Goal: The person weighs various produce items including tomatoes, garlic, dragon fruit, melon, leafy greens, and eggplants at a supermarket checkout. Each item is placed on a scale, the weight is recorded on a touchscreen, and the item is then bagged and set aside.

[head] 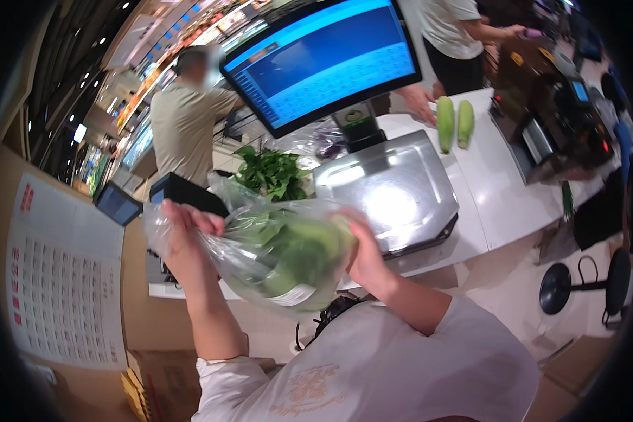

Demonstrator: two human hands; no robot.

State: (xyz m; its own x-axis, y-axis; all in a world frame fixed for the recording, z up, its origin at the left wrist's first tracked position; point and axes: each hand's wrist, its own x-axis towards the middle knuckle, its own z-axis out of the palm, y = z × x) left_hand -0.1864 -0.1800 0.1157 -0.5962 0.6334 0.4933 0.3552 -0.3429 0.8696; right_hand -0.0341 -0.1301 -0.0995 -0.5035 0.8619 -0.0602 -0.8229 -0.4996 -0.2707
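A clear plastic bag (pixel 242 248) is held up above the near edge of the counter, with green vegetables (pixel 303 253) showing through it. My left hand (pixel 187 224) grips the gathered plastic at the bag's left end. At its right side my right hand (pixel 366 250) is closed around a pale green part of the load; blur hides whether its fingers are inside or outside the plastic. A white label (pixel 294 295) is stuck low on the bag. Just behind the bag lie leafy greens (pixel 271 171), and right of them is a weighing scale with a steel plate (pixel 395 195).
A touchscreen monitor (pixel 322 63) stands behind the scale. On the white counter (pixel 475 195) rest two long pale green vegetables (pixel 445 124), apparently corn in husks, beside another person's hand (pixel 419 103). A dark machine (pixel 538 116) stands farther right. Bagged produce (pixel 316 138) sits under the monitor.
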